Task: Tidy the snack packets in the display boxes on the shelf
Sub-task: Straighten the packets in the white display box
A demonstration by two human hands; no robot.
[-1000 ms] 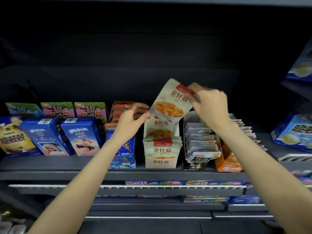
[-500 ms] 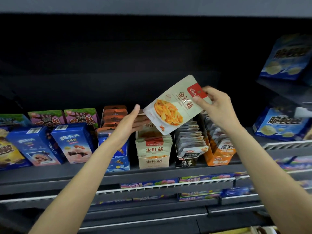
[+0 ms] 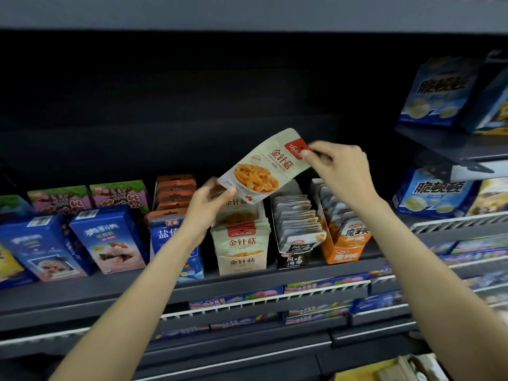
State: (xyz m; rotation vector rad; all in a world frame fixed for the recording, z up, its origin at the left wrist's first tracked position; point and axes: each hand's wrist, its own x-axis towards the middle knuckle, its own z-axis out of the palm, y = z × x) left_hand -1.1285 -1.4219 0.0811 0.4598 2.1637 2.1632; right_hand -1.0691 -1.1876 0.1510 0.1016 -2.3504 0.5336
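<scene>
Head view: both hands hold one beige enoki-mushroom snack packet [image 3: 264, 167] in the air, tilted, its printed face toward the camera, above and just in front of the beige display box [image 3: 242, 264] that carries the same print. The right hand [image 3: 342, 171] pinches the packet's upper right corner at the red logo, thumb on the front. The left hand [image 3: 210, 206] grips the lower left corner, thumb on the face, fingers behind. The beige display box stands on the dark shelf [image 3: 82, 291] with more of these packets upright inside it — the front one shows a red band at the top.

Just to its right stands a black display box [image 3: 294, 259] packed with grey-topped seaweed packets [image 3: 298, 215], and beside that an orange display box [image 3: 343, 253] with its own row of packets. To the left of the beige box, partly behind the left forearm, is a blue display box [image 3: 170, 233] with orange-topped packets [image 3: 176, 192] rising behind it. Farther left stand blue Oreo boxes [image 3: 108, 239] — pink and green cartons [image 3: 119, 192] sit behind them. On the right side, blue snack boxes [image 3: 434, 192] stand on a neighbouring shelf.
</scene>
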